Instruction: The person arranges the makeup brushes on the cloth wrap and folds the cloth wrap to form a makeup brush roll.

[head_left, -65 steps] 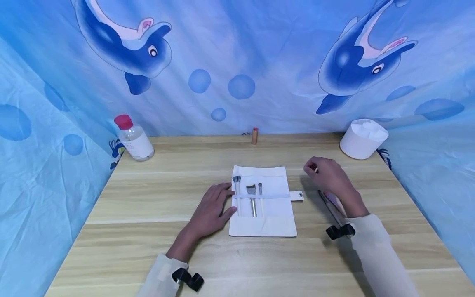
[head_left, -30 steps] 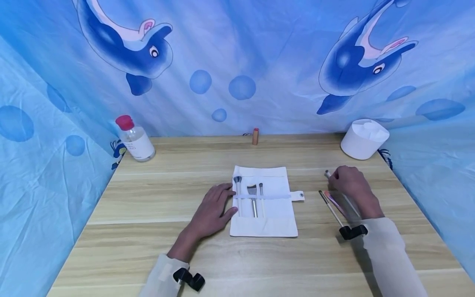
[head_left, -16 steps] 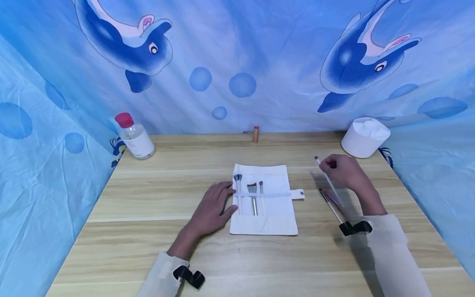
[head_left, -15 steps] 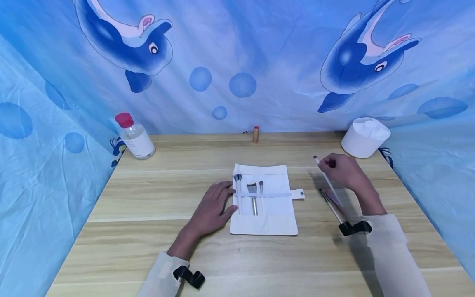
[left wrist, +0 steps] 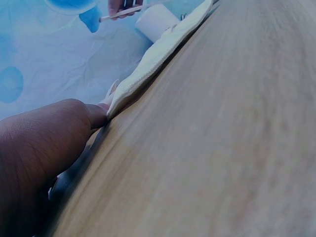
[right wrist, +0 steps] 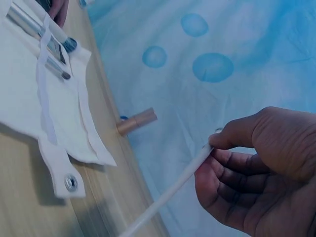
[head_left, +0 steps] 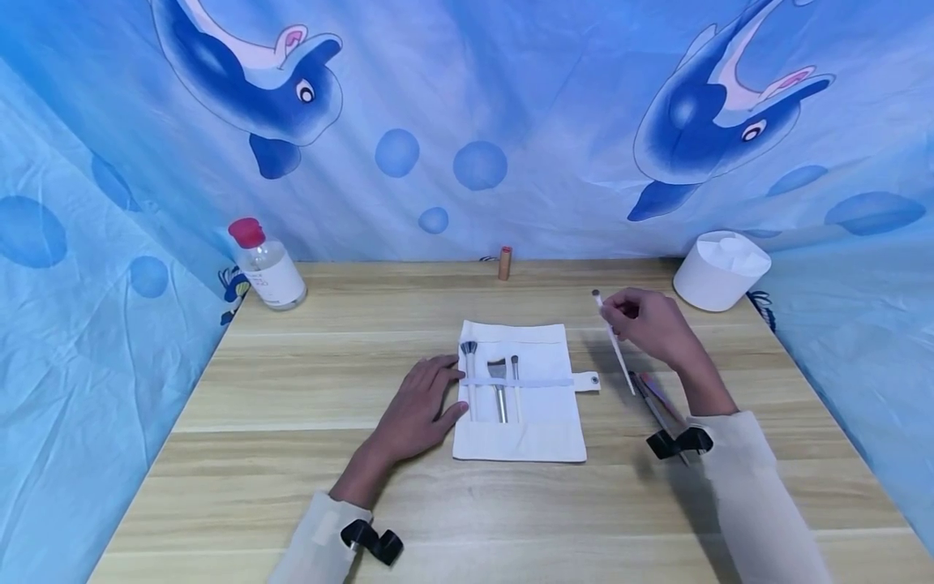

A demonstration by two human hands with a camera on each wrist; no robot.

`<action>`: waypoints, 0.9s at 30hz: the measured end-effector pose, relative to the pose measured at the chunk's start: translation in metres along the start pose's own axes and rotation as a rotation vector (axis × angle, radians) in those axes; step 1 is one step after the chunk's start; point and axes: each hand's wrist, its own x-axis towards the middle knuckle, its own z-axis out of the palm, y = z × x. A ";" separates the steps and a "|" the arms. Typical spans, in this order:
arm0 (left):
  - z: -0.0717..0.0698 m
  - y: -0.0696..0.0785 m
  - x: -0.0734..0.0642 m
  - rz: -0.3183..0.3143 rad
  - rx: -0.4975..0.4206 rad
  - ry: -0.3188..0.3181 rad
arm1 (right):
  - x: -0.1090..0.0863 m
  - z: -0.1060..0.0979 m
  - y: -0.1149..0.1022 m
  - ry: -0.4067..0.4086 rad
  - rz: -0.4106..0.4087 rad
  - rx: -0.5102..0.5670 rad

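My right hand (head_left: 649, 324) pinches a slim white makeup brush (head_left: 617, 352) between thumb and fingers, its small dark head up and its handle slanting down. In the right wrist view the white handle (right wrist: 170, 193) runs down from the fingertips. My left hand (head_left: 416, 410) rests at the left edge of an unrolled white brush roll (head_left: 518, 444), fingers relaxed. Under the roll's elastic band lie a fluffy brush (head_left: 469, 349), a wide flat brush (head_left: 499, 371) and a small thin brush (head_left: 516, 381). Their heads point to the far side.
More brushes (head_left: 652, 399) lie on the table beneath the right forearm. A snap tab (head_left: 587, 381) sticks out from the roll's right side. At the back stand a red-capped bottle (head_left: 273, 276), a lipstick-like tube (head_left: 505, 264) and a white round container (head_left: 718, 272).
My right hand passed over the loose brushes, picked up a white brush, lifted it and carried it left toward the roll. The left hand has stayed in place.
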 end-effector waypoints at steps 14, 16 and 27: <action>-0.002 0.000 0.000 0.001 0.012 -0.009 | 0.015 0.028 -0.015 0.090 -0.035 0.206; -0.002 0.000 0.001 -0.003 0.009 -0.014 | 0.017 0.031 -0.019 0.100 -0.043 0.242; -0.002 0.000 0.001 0.004 0.018 -0.011 | 0.028 0.049 -0.028 0.105 -0.050 0.380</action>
